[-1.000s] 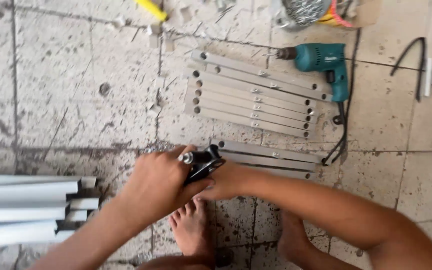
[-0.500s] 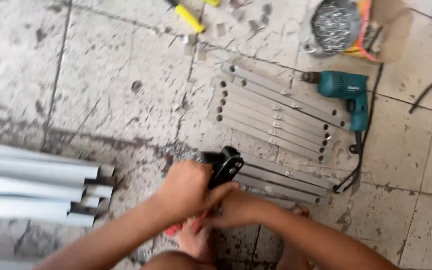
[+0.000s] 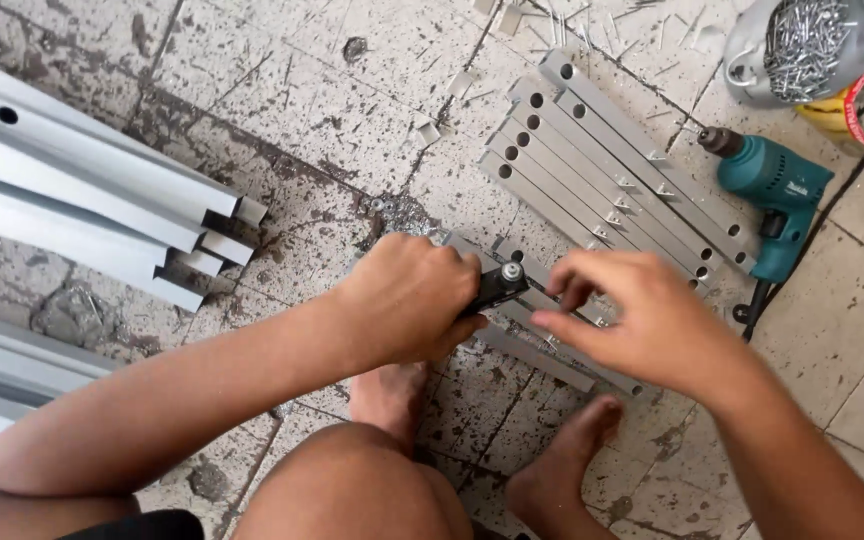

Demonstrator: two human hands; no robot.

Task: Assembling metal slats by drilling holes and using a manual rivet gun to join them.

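On the stained tile floor [image 3: 352,130] at far left, square grey metal tubes [image 3: 82,200] lie stacked parallel, drilled ends outward and within reach. The left hand [image 3: 407,300] is closed tight around a black hand riveter [image 3: 497,287], its nose pressed down on a flat drilled metal strip [image 3: 552,355]. The right hand [image 3: 642,320], fingers half curled, pins that strip to steady it. Behind, more drilled strips [image 3: 612,180] lie side by side; a teal electric drill [image 3: 772,200] and a container of rivets [image 3: 802,45] sit beyond.

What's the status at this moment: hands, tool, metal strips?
Left hand gripping black hand tool. Right hand open, fingertips on grey metal strip. Teal drill lies aside.
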